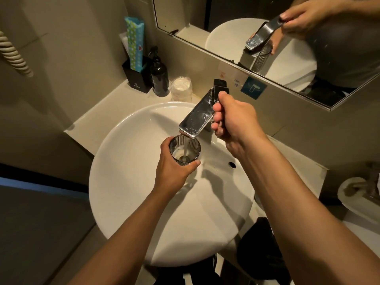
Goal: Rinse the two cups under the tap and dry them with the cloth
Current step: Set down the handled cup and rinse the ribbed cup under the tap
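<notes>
Left hand (pixel 174 167) grips the ribbed glass cup (pixel 184 150) upright over the basin (pixel 127 182) to catch the stream, while right hand (pixel 232 120), fingers curled, holds the tap (pixel 196 118) lever, likely regulating flow.

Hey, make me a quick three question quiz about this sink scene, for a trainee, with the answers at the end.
1. True or false: water is running from the tap into the cup.
2. Which hand holds the cup over the sink? A) left hand B) right hand C) neither
3. Fill in: the right hand grips the tap's ____.

Key
1. True: a stream falls from the spout into the ribbed glass cup.
2. A: the left hand grips it from the side, upright.
3. Handle: the fingers curl round the flat chrome lever.
</notes>
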